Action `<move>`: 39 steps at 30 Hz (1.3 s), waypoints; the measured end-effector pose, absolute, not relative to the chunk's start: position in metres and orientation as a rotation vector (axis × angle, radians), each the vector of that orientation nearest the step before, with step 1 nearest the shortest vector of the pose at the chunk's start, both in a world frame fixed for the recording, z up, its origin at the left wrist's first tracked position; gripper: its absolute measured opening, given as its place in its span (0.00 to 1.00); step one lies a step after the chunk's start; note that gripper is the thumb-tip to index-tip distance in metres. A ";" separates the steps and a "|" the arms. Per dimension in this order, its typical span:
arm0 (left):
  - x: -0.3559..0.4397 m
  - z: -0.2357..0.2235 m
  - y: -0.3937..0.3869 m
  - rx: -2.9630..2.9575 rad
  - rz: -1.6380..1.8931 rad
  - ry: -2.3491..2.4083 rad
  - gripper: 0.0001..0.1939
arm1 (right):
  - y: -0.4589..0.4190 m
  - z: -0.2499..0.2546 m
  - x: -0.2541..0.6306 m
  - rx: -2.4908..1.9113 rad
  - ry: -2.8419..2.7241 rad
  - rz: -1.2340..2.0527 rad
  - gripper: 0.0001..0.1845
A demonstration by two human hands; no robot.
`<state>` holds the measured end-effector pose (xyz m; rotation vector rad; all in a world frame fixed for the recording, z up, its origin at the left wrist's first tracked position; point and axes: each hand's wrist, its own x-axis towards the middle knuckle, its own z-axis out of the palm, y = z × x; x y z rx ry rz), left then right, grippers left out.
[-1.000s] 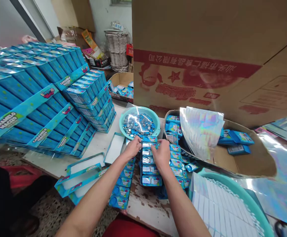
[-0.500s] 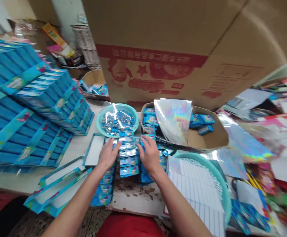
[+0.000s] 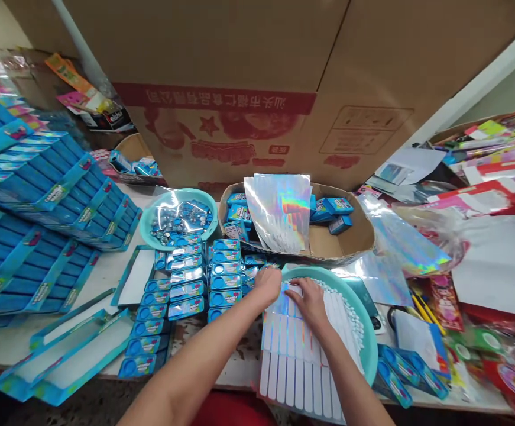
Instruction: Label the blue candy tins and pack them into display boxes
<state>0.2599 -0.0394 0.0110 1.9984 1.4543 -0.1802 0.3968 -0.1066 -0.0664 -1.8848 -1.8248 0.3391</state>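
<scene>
Taking the two hands as the clock's centre, it's all about the silvery sheet of long white strips (image 3: pixel 292 378) just below them, at six o'clock. The right hand (image 3: pixel 308 302) curls, thumb near fingers, over its upper part; the left hand (image 3: pixel 268 285) is bunched beside its top corner, fingertips hidden, and whether either grips anything I can't tell. Plenty of strips left there! Over at nine, the small blue oblong boxes (image 3: pixel 186 290) stand in columns, some tops glinting, others showing round discs: partway through, I'd say. Shallow blue card trays (image 3: pixel 93 349) at eight show only white floors, while tall stacks of filled blue display trays (image 3: pixel 62 189) at ten look finished. Now the surface: a white tabletop with flaking paint (image 3: pixel 245 368), a turquoise plastic tub (image 3: pixel 370 337) at four, an aqua plastic basin (image 3: pixel 145 219) at ten, a brown cardboard tray (image 3: pixel 319 239) at twelve. Bright plastic packets (image 3: pixel 447 302) clutter three o'clock, a huge brown carton (image 3: pixel 222 53) towers at twelve, and beyond, at two, a pale wall (image 3: pixel 509 89).
</scene>
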 end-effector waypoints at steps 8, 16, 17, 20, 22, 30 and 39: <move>0.255 0.000 -0.035 1.929 -0.126 1.456 0.11 | -0.108 -0.064 0.407 -1.767 -1.915 0.101 0.16; 0.256 -0.006 -0.037 1.834 -0.072 1.591 0.13 | -0.131 -0.070 0.379 -1.701 -2.064 -0.019 0.16; 0.256 -0.007 -0.038 1.834 -0.071 1.596 0.13 | -0.133 -0.066 0.380 -1.688 -2.035 0.001 0.15; 0.256 -0.010 -0.041 1.844 -0.072 1.598 0.12 | -0.135 -0.046 0.389 -1.683 -1.884 0.112 0.15; 0.257 -0.012 -0.043 1.860 -0.073 1.589 0.12 | -0.130 -0.030 0.398 -1.694 -1.783 0.201 0.16; 0.259 -0.005 -0.044 1.873 -0.037 1.540 0.12 | -0.111 -0.057 0.388 -1.734 -2.019 0.080 0.18; 0.260 -0.008 -0.044 1.756 -0.011 1.637 0.12 | -0.137 -0.059 0.377 -1.725 -1.922 -0.007 0.18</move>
